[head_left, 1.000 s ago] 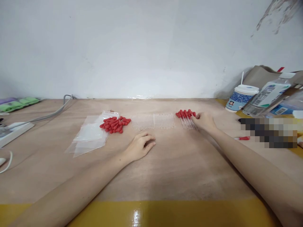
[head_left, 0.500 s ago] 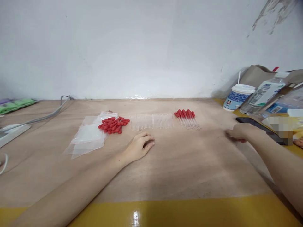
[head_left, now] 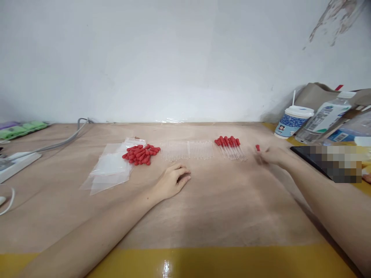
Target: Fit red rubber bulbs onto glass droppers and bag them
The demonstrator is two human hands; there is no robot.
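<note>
My right hand (head_left: 274,156), blurred by motion, is closed on a dropper whose red rubber bulb (head_left: 257,148) sticks out beyond the fingertips; its tube is hidden or too faint to make out. To the left of that hand lies a fan of finished droppers (head_left: 230,146), red bulbs on clear tubes. My left hand (head_left: 173,180) rests on the table, fingers loosely curled, thumb apart and nothing between. Just beyond it is a row of clear thin tubes (head_left: 188,150). A heap of loose red bulbs (head_left: 141,155) partly covers the clear zip bags (head_left: 111,166).
At the right stand a lidded paper cup (head_left: 294,121) with a straw and a clear bottle (head_left: 329,116), near a dark phone (head_left: 311,160), partly pixelated. A white power strip (head_left: 20,166), a grey cable (head_left: 62,141) and a green tray (head_left: 24,129) lie left.
My right hand has moved left and slightly up from beside the phone toward the fanned droppers, and the red bulb now shows clearly. My left hand stays put; the view has shifted slightly.
</note>
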